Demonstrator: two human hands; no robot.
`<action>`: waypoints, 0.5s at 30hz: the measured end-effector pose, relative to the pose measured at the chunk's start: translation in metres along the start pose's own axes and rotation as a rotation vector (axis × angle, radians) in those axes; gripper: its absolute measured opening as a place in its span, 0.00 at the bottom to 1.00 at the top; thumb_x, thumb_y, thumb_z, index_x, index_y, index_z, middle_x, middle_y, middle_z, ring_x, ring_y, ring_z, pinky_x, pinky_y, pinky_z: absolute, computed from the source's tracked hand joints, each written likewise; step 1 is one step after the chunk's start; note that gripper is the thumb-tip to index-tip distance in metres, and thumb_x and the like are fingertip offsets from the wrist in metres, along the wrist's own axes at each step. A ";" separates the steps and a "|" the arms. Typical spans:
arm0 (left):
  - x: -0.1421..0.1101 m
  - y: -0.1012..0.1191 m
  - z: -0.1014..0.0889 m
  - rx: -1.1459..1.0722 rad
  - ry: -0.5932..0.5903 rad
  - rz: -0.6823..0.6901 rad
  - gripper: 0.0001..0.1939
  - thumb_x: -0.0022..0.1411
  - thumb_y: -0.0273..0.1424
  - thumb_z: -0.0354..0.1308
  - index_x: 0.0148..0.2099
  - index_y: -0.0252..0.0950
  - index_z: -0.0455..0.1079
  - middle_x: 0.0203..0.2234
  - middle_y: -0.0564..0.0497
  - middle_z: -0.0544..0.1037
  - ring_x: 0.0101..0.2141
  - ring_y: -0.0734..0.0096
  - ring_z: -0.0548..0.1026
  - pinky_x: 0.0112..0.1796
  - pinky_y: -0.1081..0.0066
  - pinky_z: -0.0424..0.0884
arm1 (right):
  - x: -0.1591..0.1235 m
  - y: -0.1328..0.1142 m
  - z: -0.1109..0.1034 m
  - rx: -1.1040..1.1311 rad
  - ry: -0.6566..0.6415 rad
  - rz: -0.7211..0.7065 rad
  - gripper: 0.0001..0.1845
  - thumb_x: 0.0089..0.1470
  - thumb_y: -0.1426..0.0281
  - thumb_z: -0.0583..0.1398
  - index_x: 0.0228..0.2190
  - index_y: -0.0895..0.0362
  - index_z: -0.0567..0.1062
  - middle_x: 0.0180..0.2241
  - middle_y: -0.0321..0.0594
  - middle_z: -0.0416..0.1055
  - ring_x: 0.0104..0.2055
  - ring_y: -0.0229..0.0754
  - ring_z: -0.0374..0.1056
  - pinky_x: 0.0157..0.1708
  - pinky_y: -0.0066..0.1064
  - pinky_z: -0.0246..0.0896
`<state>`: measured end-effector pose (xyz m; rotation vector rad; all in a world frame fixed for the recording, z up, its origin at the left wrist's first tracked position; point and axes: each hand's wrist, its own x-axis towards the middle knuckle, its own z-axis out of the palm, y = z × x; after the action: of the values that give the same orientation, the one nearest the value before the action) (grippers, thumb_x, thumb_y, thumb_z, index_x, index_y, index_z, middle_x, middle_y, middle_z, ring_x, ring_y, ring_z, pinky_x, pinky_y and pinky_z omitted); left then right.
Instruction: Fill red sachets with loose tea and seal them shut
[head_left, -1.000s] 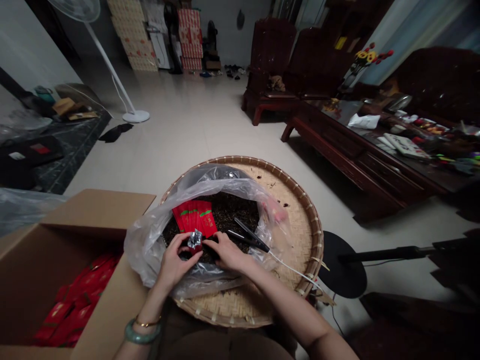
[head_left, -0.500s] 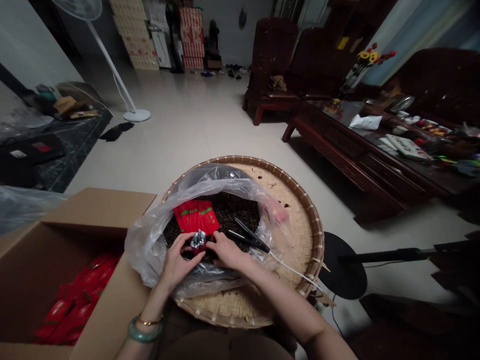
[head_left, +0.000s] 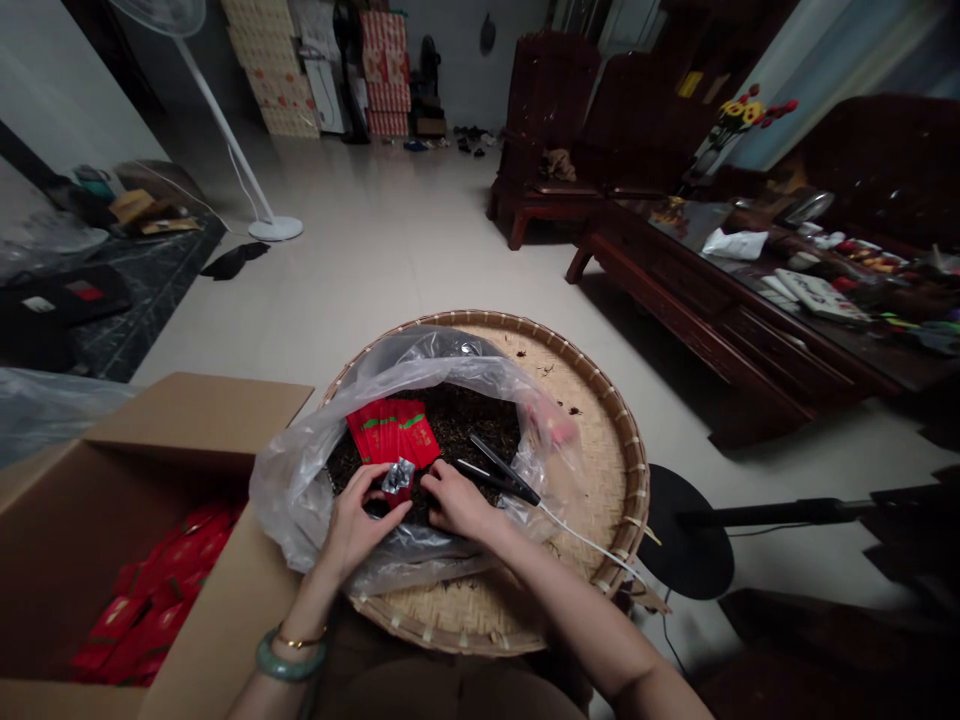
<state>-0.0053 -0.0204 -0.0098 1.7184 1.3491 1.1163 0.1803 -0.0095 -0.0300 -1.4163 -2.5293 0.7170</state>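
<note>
one small red packet [head_left: 398, 478], silvery inside its open mouth, held between thumb and fingers of the left hand [head_left: 365, 518] above the dark loose leaves [head_left: 465, 425] in a clear plastic bag [head_left: 289, 490]; one right hand [head_left: 455, 500], fingers bent just beside it, whether gripping anything cannot be told. also: flat red packets [head_left: 394, 430], fanned on the leaves; one black tong-shaped tool [head_left: 501, 474] with white cord, right of them; one round woven tray [head_left: 611, 440], beneath the bag.

Right hand [head_left: 456, 502] farther from packet [head_left: 400, 496], foil [head_left: 397, 475] apparently flatter
</note>
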 end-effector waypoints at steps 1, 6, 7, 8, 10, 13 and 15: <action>0.000 0.000 0.000 -0.001 -0.002 0.002 0.18 0.51 0.35 0.63 0.44 0.37 0.68 0.40 0.47 0.72 0.39 0.65 0.74 0.34 0.68 0.78 | 0.000 0.000 0.000 -0.006 0.002 -0.009 0.22 0.45 0.73 0.62 0.45 0.55 0.70 0.44 0.43 0.61 0.43 0.45 0.60 0.38 0.33 0.60; 0.000 -0.001 0.001 0.004 -0.009 0.014 0.18 0.51 0.34 0.63 0.44 0.36 0.68 0.40 0.47 0.72 0.39 0.66 0.74 0.34 0.70 0.77 | 0.002 0.001 0.005 0.003 -0.013 -0.045 0.21 0.46 0.72 0.63 0.44 0.54 0.71 0.43 0.43 0.62 0.43 0.45 0.60 0.38 0.32 0.59; 0.000 -0.001 0.001 0.005 -0.008 0.015 0.18 0.51 0.34 0.63 0.45 0.36 0.68 0.40 0.48 0.72 0.39 0.65 0.74 0.34 0.70 0.77 | 0.003 0.002 0.006 0.037 -0.004 -0.036 0.17 0.45 0.74 0.62 0.41 0.55 0.72 0.41 0.42 0.63 0.42 0.44 0.60 0.38 0.31 0.59; 0.000 -0.001 0.000 0.007 -0.009 0.013 0.18 0.51 0.34 0.63 0.45 0.36 0.68 0.40 0.48 0.72 0.39 0.65 0.74 0.34 0.69 0.77 | 0.003 0.004 0.006 0.085 0.014 -0.025 0.15 0.45 0.75 0.62 0.38 0.55 0.73 0.40 0.41 0.63 0.41 0.43 0.61 0.38 0.31 0.58; 0.000 -0.002 0.000 0.008 -0.009 0.006 0.18 0.51 0.34 0.63 0.45 0.37 0.67 0.40 0.48 0.72 0.39 0.65 0.74 0.34 0.69 0.77 | 0.003 0.009 0.005 0.222 0.081 0.007 0.13 0.42 0.77 0.62 0.34 0.56 0.73 0.37 0.39 0.64 0.39 0.41 0.61 0.38 0.30 0.58; 0.000 -0.003 0.001 0.006 -0.007 -0.001 0.19 0.51 0.35 0.63 0.45 0.37 0.67 0.41 0.48 0.71 0.39 0.65 0.74 0.34 0.69 0.77 | -0.001 0.017 0.001 0.502 0.222 0.079 0.13 0.39 0.79 0.61 0.31 0.56 0.72 0.34 0.36 0.66 0.38 0.40 0.63 0.40 0.31 0.58; 0.000 -0.003 0.003 0.003 -0.001 0.005 0.19 0.51 0.35 0.63 0.45 0.37 0.67 0.40 0.48 0.71 0.39 0.65 0.74 0.34 0.69 0.77 | -0.006 0.021 -0.001 0.767 0.287 0.178 0.13 0.39 0.78 0.60 0.31 0.56 0.72 0.33 0.35 0.68 0.37 0.40 0.64 0.41 0.32 0.58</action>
<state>-0.0040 -0.0194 -0.0133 1.7254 1.3475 1.1160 0.1999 -0.0046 -0.0386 -1.3237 -1.6386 1.2313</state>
